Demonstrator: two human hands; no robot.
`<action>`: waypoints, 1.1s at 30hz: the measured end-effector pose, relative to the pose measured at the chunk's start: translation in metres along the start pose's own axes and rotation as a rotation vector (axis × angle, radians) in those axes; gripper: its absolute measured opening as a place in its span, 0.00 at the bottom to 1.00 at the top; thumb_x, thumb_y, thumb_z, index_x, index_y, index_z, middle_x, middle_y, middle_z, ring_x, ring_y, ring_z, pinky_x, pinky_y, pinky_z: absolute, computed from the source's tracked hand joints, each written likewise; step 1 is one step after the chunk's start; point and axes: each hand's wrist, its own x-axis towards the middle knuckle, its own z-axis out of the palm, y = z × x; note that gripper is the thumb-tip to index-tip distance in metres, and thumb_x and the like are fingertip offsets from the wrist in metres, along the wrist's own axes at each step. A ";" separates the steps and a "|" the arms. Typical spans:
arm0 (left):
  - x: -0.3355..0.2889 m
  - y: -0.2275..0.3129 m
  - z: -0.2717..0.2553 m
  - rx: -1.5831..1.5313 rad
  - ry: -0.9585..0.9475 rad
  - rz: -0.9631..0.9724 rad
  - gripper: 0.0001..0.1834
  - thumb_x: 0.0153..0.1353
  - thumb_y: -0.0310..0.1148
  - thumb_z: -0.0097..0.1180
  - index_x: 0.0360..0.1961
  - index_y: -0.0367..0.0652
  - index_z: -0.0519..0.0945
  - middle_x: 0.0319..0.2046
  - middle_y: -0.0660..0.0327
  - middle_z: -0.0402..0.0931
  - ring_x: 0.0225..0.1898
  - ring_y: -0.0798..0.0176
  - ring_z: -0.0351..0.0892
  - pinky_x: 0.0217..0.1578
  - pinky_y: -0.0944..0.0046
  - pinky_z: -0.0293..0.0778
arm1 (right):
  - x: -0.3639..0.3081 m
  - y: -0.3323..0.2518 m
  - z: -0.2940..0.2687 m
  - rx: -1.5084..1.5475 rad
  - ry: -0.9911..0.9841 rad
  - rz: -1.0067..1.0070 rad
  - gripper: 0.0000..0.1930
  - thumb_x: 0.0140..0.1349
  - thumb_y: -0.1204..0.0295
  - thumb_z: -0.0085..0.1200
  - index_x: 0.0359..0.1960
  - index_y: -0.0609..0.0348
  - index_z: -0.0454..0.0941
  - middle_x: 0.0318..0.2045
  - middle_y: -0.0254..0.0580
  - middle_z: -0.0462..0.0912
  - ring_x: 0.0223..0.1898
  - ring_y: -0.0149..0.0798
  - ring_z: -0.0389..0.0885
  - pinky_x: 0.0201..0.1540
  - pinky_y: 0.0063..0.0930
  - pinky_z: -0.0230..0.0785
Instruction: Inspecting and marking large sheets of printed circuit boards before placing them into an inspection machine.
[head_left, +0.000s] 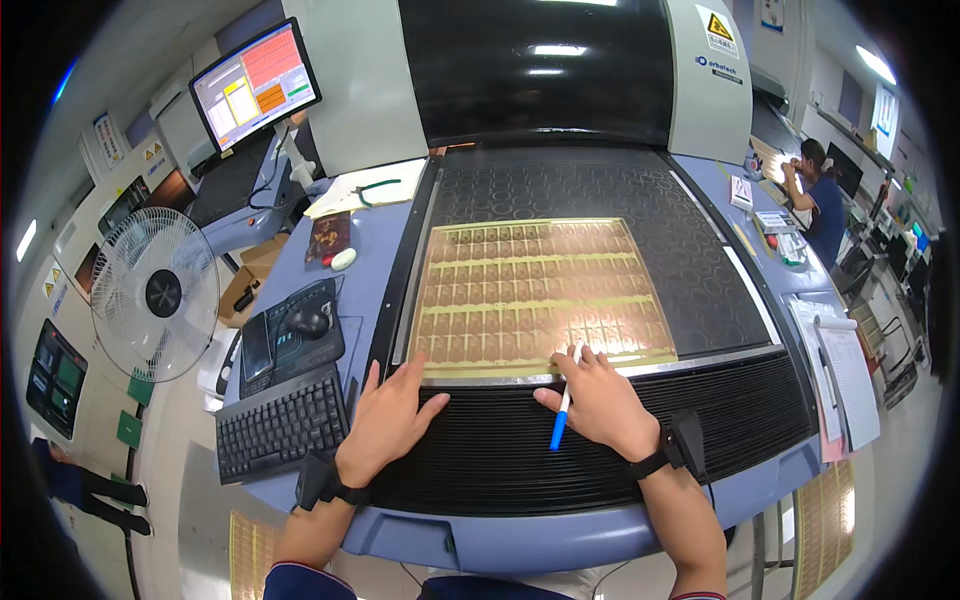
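A flat gold-coloured circuit board panel (540, 290), patterned with rows of small units, lies on the black textured machine bed (700, 270). My left hand (388, 418) is at the panel's near left corner, thumb and fingers spread, holding nothing. At the near edge, right of the middle, my right hand (605, 405) holds a white marker pen with a blue end (560, 425) between its fingers. The pen slants, blue end toward me; its far tip is partly hidden by the fingers. Both wrists wear black straps with devices.
Left of the bed are a keyboard (280, 425), a mouse (308, 320) and green-handled pliers (375, 190) on paper. A monitor (258, 88) and fan (160, 290) stand farther left. A notepad (848, 380) lies right. Black ribbed bellows (480, 450) run in front. A co-worker (825, 205) sits far right.
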 end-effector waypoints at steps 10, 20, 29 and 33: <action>-0.002 -0.010 0.006 0.025 0.020 -0.040 0.36 0.72 0.50 0.48 0.69 0.31 0.60 0.58 0.40 0.74 0.60 0.41 0.74 0.69 0.39 0.54 | 0.004 -0.007 0.003 0.038 0.023 -0.025 0.33 0.65 0.50 0.58 0.57 0.71 0.72 0.47 0.79 0.77 0.57 0.74 0.73 0.59 0.56 0.69; -0.106 -0.017 -0.025 -0.104 0.395 -0.326 0.27 0.66 0.37 0.58 0.62 0.35 0.73 0.59 0.41 0.74 0.63 0.41 0.71 0.71 0.43 0.51 | 0.002 0.003 0.019 -0.002 0.147 -0.064 0.31 0.64 0.54 0.60 0.53 0.74 0.72 0.47 0.78 0.77 0.58 0.71 0.73 0.61 0.54 0.67; -0.176 -0.101 0.026 -0.166 1.027 -0.761 0.17 0.65 0.28 0.55 0.54 0.31 0.78 0.49 0.53 0.79 0.37 0.61 0.71 0.42 0.61 0.69 | 0.003 0.004 0.027 -0.064 0.136 -0.079 0.28 0.65 0.56 0.58 0.51 0.75 0.73 0.52 0.83 0.74 0.64 0.72 0.68 0.65 0.55 0.63; -0.173 -0.099 0.028 -0.199 1.046 -0.733 0.17 0.63 0.24 0.52 0.52 0.31 0.79 0.46 0.57 0.79 0.38 0.65 0.71 0.42 0.65 0.69 | 0.002 0.002 0.026 -0.030 0.122 -0.075 0.28 0.66 0.56 0.58 0.52 0.74 0.73 0.52 0.83 0.74 0.64 0.72 0.68 0.65 0.55 0.62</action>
